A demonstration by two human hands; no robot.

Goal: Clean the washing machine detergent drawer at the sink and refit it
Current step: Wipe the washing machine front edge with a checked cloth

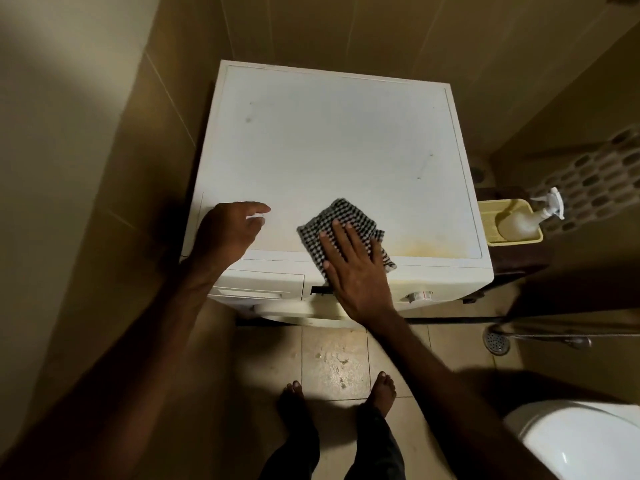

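White washing machine (pixel 332 143) fills most of the view, but the front panel is seen at a steep angle, so the detergent drawer (pixel 258 287) at its top left is only a thin strip, seated in its slot, handle recess barely readable. Right hand (pixel 356 268) lies flat, fingers straight, pressing a black-and-white checked cloth (pixel 346 216) on the lid's front edge and covering the cloth's near half. Left hand (pixel 228 230) rests on the lid's left front corner, fingers loosely bent, gripping nothing. Beside the machine, a spray bottle (pixel 526 216) lies in a yellow tray (pixel 485 216). Toilet (pixel 581 441) gets cut off at the corner.
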